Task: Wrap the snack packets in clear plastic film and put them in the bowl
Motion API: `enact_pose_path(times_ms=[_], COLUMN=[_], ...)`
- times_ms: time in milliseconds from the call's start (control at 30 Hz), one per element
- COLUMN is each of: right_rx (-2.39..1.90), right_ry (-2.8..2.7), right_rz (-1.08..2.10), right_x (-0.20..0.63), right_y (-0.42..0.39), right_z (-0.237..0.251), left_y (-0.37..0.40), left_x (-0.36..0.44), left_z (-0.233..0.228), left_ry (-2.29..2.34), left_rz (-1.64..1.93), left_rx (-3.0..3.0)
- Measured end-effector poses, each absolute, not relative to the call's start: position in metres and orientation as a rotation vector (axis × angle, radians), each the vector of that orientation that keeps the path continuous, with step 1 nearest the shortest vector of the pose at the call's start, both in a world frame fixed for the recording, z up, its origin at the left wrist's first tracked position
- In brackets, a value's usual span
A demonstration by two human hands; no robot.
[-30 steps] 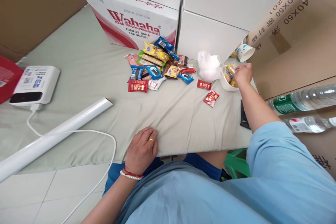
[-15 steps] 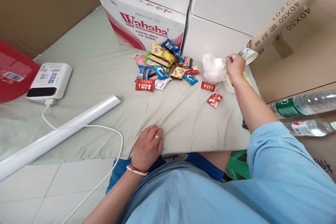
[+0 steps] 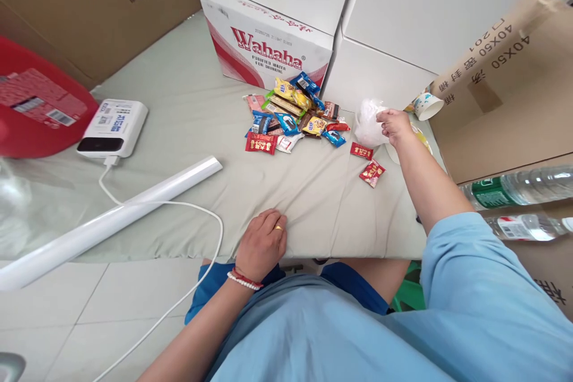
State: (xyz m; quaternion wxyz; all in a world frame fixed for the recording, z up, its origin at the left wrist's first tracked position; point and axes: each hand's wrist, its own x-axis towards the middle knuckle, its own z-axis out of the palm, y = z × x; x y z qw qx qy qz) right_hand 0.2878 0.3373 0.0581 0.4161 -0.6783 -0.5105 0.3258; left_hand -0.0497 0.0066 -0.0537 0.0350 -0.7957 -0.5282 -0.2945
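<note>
My left hand [image 3: 262, 242], with a ring and a bead bracelet, rests palm down on the cloth at the table's front edge. Its fingers are curled in, and nothing shows in them. At the back right, my right hand [image 3: 396, 125] pinches the right side of a crumpled clear plastic bag [image 3: 369, 122]. Behind its wrist is a white bowl [image 3: 394, 155] with something yellow at its rim, mostly hidden by the hand and forearm. Two red snack packets [image 3: 372, 173] lie in front of the bag. A pile of wrapped snacks [image 3: 286, 116] lies left of it.
A Wahaha carton [image 3: 268, 42] stands behind the snacks. A patterned paper cup [image 3: 427, 106] lies tipped near the cardboard box [image 3: 505, 107]. Leftward are a white charging device [image 3: 114, 128], its cable [image 3: 210, 215], a long white strip [image 3: 134, 209] and a red container [image 3: 40, 95]. Bottles [image 3: 523, 188] lie at right.
My right hand has moved from above the bowl leftward to the bag and now pinches it. The left hand stays on the cloth. The view has shifted slightly.
</note>
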Motion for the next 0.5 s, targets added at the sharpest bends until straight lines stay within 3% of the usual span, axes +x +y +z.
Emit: enact_pose_path(times_ms=[167, 400, 500], right_rx=[-1.770, -1.760, -1.720], right_ry=[-1.246, -1.472, -1.537], right_rz=[0.920, 0.408, 0.345], right_x=[0.291, 0.267, 0.266], right_y=[0.331, 0.351, 0.359], right_z=[0.073, 0.067, 0.067], left_y=[0.007, 0.007, 0.006], left_x=[-0.050, -0.050, -0.050], left_z=[-0.054, -0.053, -0.053], left_ry=[-1.634, -1.619, -1.626], left_rz=[-0.920, -0.927, -0.931], left_rx=[-2.446, -2.459, -2.452])
